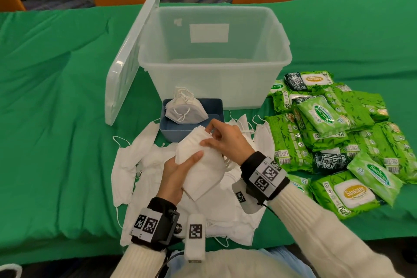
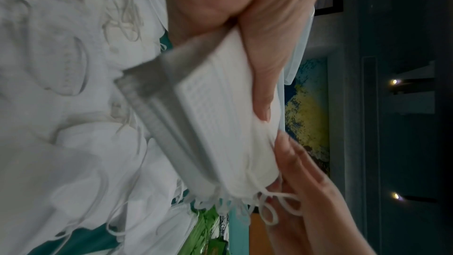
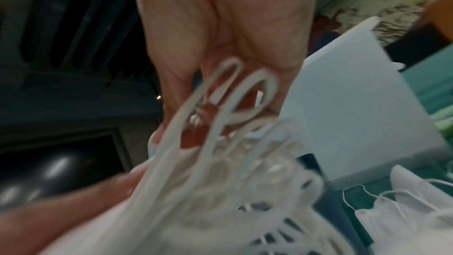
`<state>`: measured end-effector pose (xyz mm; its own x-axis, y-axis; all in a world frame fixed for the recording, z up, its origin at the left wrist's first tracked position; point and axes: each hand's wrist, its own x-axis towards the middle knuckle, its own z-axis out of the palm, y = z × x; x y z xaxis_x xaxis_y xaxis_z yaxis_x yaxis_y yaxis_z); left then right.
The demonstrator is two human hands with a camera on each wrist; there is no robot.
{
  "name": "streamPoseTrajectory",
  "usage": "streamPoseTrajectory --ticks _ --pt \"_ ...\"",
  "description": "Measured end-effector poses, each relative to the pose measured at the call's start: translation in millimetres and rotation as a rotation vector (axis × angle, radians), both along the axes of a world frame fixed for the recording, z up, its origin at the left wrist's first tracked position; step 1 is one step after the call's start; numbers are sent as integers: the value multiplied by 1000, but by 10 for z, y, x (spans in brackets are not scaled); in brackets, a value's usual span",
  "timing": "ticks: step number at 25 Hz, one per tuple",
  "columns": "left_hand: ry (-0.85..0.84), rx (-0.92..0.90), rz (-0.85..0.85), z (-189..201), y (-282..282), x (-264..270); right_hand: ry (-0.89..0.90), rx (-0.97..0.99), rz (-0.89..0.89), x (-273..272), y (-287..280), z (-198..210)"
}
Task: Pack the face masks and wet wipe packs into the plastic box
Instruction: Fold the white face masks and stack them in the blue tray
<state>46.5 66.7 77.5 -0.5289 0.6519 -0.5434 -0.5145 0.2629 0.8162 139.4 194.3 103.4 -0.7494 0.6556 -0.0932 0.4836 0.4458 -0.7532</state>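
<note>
My left hand (image 1: 174, 174) grips the mask stack (image 1: 199, 165) from below; my right hand (image 1: 225, 139) pinches its far end. The stack hangs above the loose masks (image 1: 135, 165) at the table's near edge — square it, tuck the loops (image 2: 269, 212), then lower it flat into the box (image 1: 214, 61).

Plastic box (image 1: 214, 61) mouth unobstructed above

Ear loops (image 3: 220, 123) blurred at right wrist
</note>
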Motion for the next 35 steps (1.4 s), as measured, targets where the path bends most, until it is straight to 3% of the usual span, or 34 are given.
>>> streamPoseTrajectory --ticks 4,8,15,18,23,28,35 --pt "36 23 80 -18 -46 -127 43 -267 59 316 219 53" --pt "89 29 58 -8 -85 -209 6 -271 -19 422 263 -146" --pt "211 11 -89 -9 -189 -219 81 -576 243 224 48 -297" --pt "267 29 -125 79 -173 -307 81 -599 181 136 53 -282" --pt "271 60 -58 123 -125 -447 261 -528 23 224 182 -238" --pt "190 71 19 123 -14 -410 715 -1228 -221 235 133 -187" --pt "153 102 97 109 9 -501 413 -1005 -106 249 214 -107"
